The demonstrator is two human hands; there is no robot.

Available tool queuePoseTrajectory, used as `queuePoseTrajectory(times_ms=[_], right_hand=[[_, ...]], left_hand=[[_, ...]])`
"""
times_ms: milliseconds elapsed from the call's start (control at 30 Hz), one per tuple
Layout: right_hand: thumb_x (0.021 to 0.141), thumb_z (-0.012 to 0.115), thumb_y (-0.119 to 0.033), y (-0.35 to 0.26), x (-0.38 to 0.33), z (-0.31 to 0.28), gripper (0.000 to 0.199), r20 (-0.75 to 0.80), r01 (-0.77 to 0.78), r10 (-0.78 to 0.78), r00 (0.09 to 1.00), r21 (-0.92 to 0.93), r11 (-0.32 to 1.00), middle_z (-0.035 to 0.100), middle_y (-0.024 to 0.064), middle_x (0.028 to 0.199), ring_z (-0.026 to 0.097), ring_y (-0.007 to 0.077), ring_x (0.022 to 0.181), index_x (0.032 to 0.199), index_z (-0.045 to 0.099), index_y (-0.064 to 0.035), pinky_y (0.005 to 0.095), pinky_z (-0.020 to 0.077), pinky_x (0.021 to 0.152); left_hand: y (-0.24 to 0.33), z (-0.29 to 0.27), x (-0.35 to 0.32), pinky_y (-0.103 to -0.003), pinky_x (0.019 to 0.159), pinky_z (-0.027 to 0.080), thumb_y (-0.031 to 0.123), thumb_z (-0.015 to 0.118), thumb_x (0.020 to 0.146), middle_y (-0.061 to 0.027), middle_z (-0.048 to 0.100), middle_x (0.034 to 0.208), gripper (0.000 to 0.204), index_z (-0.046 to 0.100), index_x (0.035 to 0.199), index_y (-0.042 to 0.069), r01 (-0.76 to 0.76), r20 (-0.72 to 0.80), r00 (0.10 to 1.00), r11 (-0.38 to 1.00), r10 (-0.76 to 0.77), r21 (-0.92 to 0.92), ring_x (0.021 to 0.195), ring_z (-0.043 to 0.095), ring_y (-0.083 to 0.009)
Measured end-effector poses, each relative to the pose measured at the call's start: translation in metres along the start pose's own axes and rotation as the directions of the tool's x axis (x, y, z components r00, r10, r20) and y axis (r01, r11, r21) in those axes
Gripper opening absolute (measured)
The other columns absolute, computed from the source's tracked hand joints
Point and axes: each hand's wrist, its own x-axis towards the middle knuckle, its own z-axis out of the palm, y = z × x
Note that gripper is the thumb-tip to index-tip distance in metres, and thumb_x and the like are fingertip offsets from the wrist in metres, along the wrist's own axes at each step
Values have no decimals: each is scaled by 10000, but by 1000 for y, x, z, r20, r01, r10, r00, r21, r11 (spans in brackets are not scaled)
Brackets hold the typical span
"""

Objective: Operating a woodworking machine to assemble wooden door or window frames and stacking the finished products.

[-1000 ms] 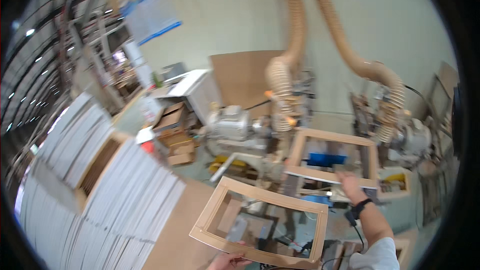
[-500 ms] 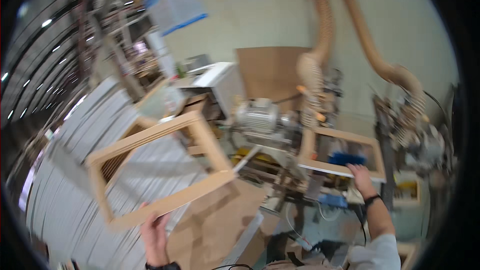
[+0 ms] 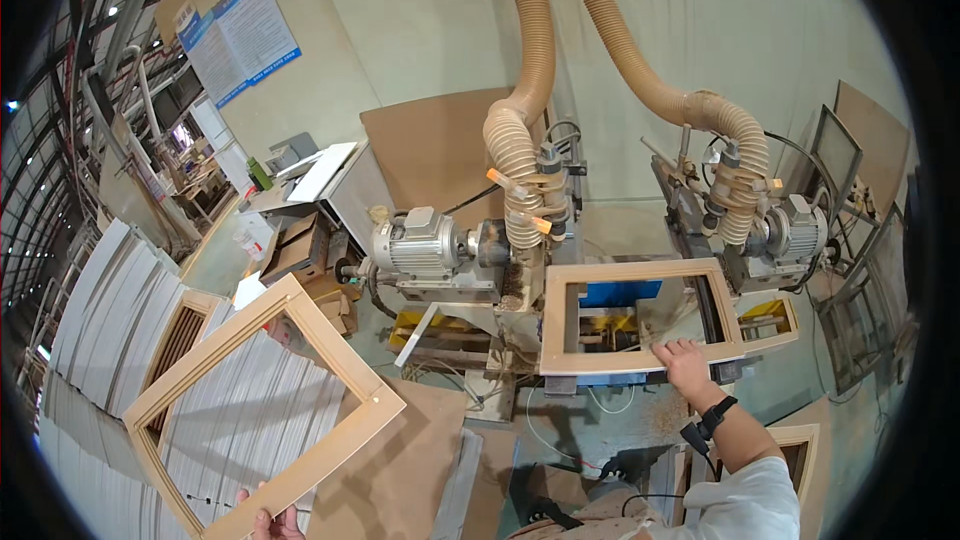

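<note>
My left hand, at the lower edge, grips the near rail of a light wooden frame, thumb and fingers around it. This frame is tilted in the air, in front of stacked pale sheets. A second wooden frame lies roughly level across the machine between two motor units. On its front rail, right of the middle, my right hand is closed with the fingers over the rail. The underside of that grip is hidden. Through the second frame's opening show blue and yellow machine parts.
A left motor and a right motor flank the work spot, with ribbed hoses above. Tall stacks of pale strips stand at left. Brown board lies below; another wooden frame is at lower right.
My view has turned right and steadied. The frame under my right hand has shifted right, away from the left motor. My left hand and its frame sit lower in the picture.
</note>
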Motion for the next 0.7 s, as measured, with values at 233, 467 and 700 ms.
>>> queuePoseTrajectory(times_ms=[233,467,700], right_hand=[[732,459,-108,58,31,41,288,13,-87,87,996,-9,996,565,46,788,532,234,762,999,560,-146,378,401,694],[751,411,-111,41,70,49,308,17,-29,26,1000,196,980,579,100,917,506,301,896,1022,556,-88,414,383,803],[731,489,-42,60,45,59,563,70,-128,129,989,-24,992,432,157,1161,372,333,1108,1275,351,-94,475,263,958]], left_hand=[[-8,26,-3,-445,1019,300,44,540,815,-216,456,1206,413,400,1185,-78,23,27,999,999,-24,38,1156,413,-306],[0,22,8,-446,890,414,89,535,780,-198,473,1177,576,287,1300,94,-100,33,994,995,100,0,1063,490,-317],[18,46,104,-442,875,459,27,444,852,-138,512,1070,386,361,1229,36,-142,128,979,981,158,-132,1007,518,-287]])
